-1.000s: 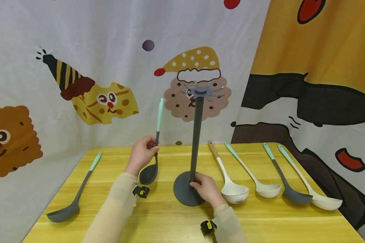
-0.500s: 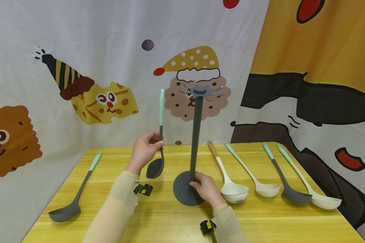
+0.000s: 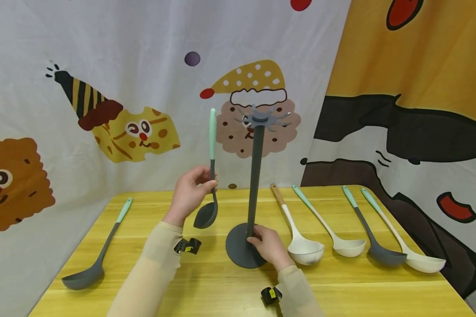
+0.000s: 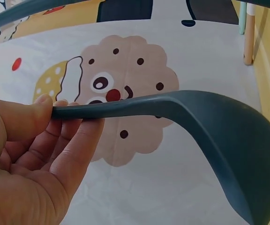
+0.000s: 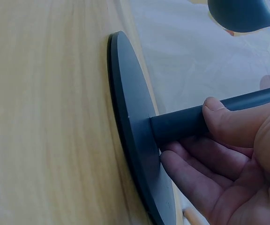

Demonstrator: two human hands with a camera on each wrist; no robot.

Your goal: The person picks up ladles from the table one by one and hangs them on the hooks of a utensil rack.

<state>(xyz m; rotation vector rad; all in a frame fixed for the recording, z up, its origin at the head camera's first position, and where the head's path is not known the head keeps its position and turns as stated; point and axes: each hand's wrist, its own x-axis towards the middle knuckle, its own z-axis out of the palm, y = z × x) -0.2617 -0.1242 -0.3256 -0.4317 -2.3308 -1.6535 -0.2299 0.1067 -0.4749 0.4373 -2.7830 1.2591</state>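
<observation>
My left hand [image 3: 190,191] pinches the dark shaft of a ladle [image 3: 213,136] between thumb and fingers. The ladle stands upright in the air, mint handle up, its grey bowl [image 4: 233,140] hanging below the hand. Just right of it rises a grey utensil stand [image 3: 255,176] with a round base and a ring of hooks [image 3: 260,118] on top. Low on the stand's post, close over the base [image 5: 135,122], my right hand [image 3: 270,247] holds it with thumb and curled fingers. No ladle hangs on the hooks.
On the wooden table [image 3: 206,295], a grey ladle [image 3: 89,275] lies at the left. To the right lie a white ladle with a wooden handle [image 3: 301,246], a white one [image 3: 349,246], a grey one [image 3: 384,255] and another white one [image 3: 424,263]. A printed curtain [image 3: 143,79] hangs behind.
My left hand has raised the ladle and brought it a little to the right, closer to the stand, turning it more upright. My right hand has stayed on the post.
</observation>
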